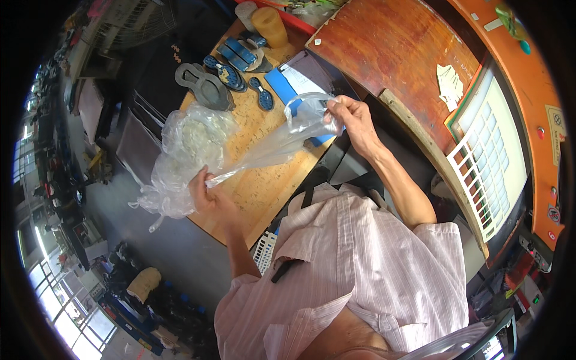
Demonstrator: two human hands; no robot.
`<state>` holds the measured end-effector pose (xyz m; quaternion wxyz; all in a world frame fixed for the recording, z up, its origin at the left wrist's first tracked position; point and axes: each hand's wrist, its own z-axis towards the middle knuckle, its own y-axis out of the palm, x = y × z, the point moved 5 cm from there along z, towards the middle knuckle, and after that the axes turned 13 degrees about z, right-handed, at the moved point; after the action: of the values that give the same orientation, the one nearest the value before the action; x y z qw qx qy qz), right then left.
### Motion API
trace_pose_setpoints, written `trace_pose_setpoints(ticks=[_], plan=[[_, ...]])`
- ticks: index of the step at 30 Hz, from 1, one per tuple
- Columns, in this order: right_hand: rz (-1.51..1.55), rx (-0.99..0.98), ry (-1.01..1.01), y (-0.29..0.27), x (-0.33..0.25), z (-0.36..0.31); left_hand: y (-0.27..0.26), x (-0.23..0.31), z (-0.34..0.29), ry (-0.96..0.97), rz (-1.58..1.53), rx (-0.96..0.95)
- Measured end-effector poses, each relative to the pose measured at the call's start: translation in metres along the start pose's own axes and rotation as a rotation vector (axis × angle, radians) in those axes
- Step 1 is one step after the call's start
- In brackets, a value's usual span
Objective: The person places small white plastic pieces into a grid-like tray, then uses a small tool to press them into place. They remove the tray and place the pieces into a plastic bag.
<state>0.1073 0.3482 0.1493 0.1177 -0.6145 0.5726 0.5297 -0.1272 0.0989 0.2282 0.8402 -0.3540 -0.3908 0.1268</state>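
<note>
A clear plastic bag (267, 149) is stretched slantwise between my two hands above a wooden table (246, 207). My right hand (354, 120) pinches its upper end, where a loop of film curls up. At the other end, my left hand (210, 191) has its fingers closed on the lower, twisted part; that hand is slightly blurred. Right beside my left hand lies a crumpled heap of clear plastic bags (195, 135), which hangs partly over the table's left edge.
Blue and black sole-shaped pieces (227, 75), a grey sole-shaped mould (204, 87) and a yellow cup (269, 27) stand at the far side. A blue clipboard (279, 85) with papers lies behind the bag. To the right is a reddish-brown board (384, 51) with a white glove (450, 87) and a white grid (480, 180).
</note>
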Motion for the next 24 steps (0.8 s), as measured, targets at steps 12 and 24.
trace_pose_setpoints(ticks=[12, 24], plan=[[0.080, -0.306, 0.108, 0.029, 0.007, -0.031, 0.044, 0.001, -0.010, -0.617, -1.052, -0.280], [0.131, 0.064, -0.052, -0.011, 0.011, -0.008, 0.035, -0.001, -0.019, -0.545, -0.708, -0.619]])
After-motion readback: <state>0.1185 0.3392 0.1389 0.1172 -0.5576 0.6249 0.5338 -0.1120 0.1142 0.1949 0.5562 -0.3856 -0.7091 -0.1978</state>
